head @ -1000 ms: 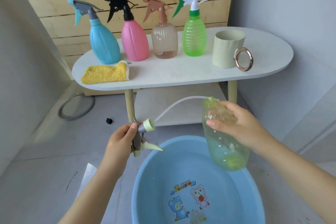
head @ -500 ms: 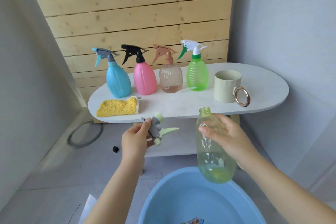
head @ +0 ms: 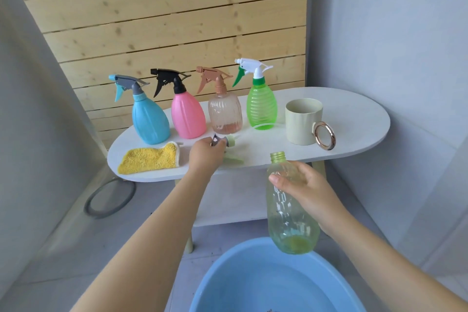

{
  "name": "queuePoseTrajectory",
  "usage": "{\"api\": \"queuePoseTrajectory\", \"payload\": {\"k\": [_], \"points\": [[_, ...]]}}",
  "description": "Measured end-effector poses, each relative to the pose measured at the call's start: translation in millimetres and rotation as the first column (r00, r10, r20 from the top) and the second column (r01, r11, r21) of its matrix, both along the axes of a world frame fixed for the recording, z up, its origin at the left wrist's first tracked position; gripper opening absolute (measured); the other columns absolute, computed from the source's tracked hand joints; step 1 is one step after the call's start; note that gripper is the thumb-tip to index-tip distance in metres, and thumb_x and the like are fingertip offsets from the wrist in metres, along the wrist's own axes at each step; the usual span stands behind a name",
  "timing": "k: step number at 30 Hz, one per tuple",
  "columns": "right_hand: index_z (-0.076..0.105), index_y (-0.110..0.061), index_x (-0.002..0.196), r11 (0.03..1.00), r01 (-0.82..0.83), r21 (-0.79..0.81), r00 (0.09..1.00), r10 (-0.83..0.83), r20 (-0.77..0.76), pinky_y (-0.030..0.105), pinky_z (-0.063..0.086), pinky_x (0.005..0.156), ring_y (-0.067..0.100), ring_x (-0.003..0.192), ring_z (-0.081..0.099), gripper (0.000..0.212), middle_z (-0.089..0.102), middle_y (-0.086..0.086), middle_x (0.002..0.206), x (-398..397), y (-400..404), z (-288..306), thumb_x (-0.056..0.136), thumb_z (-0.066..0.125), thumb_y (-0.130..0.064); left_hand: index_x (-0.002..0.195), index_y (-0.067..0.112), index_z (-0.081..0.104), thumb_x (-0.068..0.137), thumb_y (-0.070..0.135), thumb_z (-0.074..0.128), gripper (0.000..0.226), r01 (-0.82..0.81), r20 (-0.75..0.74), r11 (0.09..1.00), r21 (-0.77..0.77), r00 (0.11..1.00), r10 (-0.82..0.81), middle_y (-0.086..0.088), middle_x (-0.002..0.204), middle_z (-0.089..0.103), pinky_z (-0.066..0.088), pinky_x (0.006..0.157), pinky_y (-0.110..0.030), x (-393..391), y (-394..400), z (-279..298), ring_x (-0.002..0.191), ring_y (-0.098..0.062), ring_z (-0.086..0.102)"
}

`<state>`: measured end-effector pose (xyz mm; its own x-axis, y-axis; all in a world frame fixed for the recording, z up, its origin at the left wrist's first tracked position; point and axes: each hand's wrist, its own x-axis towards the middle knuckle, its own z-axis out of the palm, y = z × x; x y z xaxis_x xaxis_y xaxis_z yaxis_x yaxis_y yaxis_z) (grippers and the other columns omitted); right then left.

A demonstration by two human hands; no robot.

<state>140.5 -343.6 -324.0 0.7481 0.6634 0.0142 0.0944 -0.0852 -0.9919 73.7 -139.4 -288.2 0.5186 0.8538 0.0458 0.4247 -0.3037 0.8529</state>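
Observation:
My right hand [head: 307,190] grips an uncapped, clear pale-green bottle [head: 290,218] upright above the far rim of the blue basin [head: 253,276]; a little liquid sits at its bottom. My left hand [head: 203,157] holds the removed spray head [head: 229,142], grey and pale green, low over the front of the white table [head: 354,134]. Its thin tube curves right toward the green spray bottle [head: 261,106].
On the table stand blue [head: 149,119], pink [head: 187,115] and clear brown [head: 225,114] spray bottles, a cream mug [head: 302,121] with a metal ring handle, and a yellow cloth [head: 149,158]. A grey ring [head: 110,200] lies on the floor at left. Walls close in on both sides.
My left hand carried the spray head up from beside the basin to the table top. The bottle went from tilted to upright in my right hand. The view lifted toward the table.

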Motion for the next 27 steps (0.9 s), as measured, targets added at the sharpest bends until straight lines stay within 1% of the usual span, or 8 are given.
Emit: {"api": "queuePoseTrajectory", "payload": {"k": [4,7,9,11,13,19,21,27], "points": [[0.063,-0.031,0.109,1.000,0.002,-0.003,1.000,-0.002,0.010,0.021,0.045,0.084,0.001,0.097,0.064,0.041,0.069,-0.014,0.102,2,-3,-4,0.072,0.075,-0.043,0.084,0.014,0.047,0.090,0.025,0.056,0.015,0.095,-0.053,0.991,0.095,0.995,-0.090,-0.003,0.098,0.061,0.036,0.057,-0.024,8,10,-14,0.077,-0.019,0.048],[0.060,-0.032,0.113,0.999,0.008,-0.032,1.000,-0.008,0.024,0.027,0.046,0.090,0.003,0.100,0.063,0.056,0.068,-0.014,0.105,4,-4,-9,0.065,0.075,-0.056,0.084,0.014,0.038,0.089,0.022,0.057,0.021,0.157,-0.091,0.975,0.157,0.985,-0.144,-0.002,0.092,0.050,0.033,0.057,-0.024,8,4,-16,0.079,-0.019,0.042],[0.059,-0.033,0.116,0.998,0.012,-0.054,0.999,-0.010,0.040,0.028,0.046,0.092,0.003,0.102,0.062,0.063,0.067,-0.014,0.108,4,-5,-10,0.062,0.076,-0.062,0.106,0.012,0.048,0.089,0.021,0.056,0.021,0.211,-0.118,0.946,0.246,0.975,-0.187,-0.002,0.098,0.048,0.038,0.069,-0.028,3,-2,-13,0.086,-0.022,0.044],[0.059,-0.034,0.114,0.998,0.016,-0.056,0.998,-0.013,0.055,0.025,0.046,0.087,0.002,0.101,0.062,0.053,0.067,-0.014,0.107,3,-6,-9,0.068,0.075,-0.056,0.131,0.014,0.049,0.089,0.021,0.057,0.043,0.263,-0.123,0.904,0.337,0.964,-0.235,-0.004,0.127,0.049,0.039,0.090,-0.030,-7,-14,-9,0.108,-0.022,0.049],[0.059,-0.034,0.113,0.999,0.021,-0.034,0.998,-0.019,0.052,0.022,0.044,0.082,0.002,0.099,0.063,0.045,0.068,-0.014,0.104,3,-8,-6,0.073,0.074,-0.049,0.134,0.020,0.053,0.091,0.026,0.060,0.044,0.334,-0.105,0.869,0.364,0.942,-0.318,0.001,0.145,0.041,0.029,0.106,-0.026,-20,-35,-6,0.131,-0.014,0.039],[0.057,-0.036,0.117,0.999,-0.035,0.039,0.999,0.034,0.023,0.010,0.042,0.083,-0.011,0.099,0.058,0.045,0.067,-0.021,0.105,-1,-7,3,0.075,0.068,-0.048,0.143,0.032,0.038,0.085,0.046,0.065,0.065,0.619,0.003,0.786,0.005,0.786,-0.619,0.019,0.141,0.045,0.030,0.112,-0.028,-39,-89,-22,0.129,0.003,0.040],[0.054,-0.035,0.121,0.994,-0.079,0.078,0.997,0.080,-0.006,0.021,0.042,0.097,-0.006,0.107,0.057,0.056,0.066,-0.018,0.110,-1,-6,0,0.069,0.066,-0.054,0.141,0.033,0.039,0.083,0.040,0.068,0.065,0.688,0.100,0.725,-0.037,0.724,-0.682,0.019,0.135,0.053,0.034,0.110,-0.032,-35,-94,-30,0.127,0.001,0.046],[0.049,-0.038,0.131,0.985,-0.166,0.043,0.986,0.165,0.016,0.028,0.037,0.106,-0.002,0.118,0.052,0.071,0.057,-0.018,0.128,5,-9,0,0.066,0.063,-0.063,0.125,0.030,0.053,0.073,0.028,0.081,0.059,0.581,0.237,0.799,-0.153,0.807,-0.542,0.009,0.116,0.066,0.048,0.096,-0.026,-29,-93,-43,0.111,-0.008,0.060]]}}
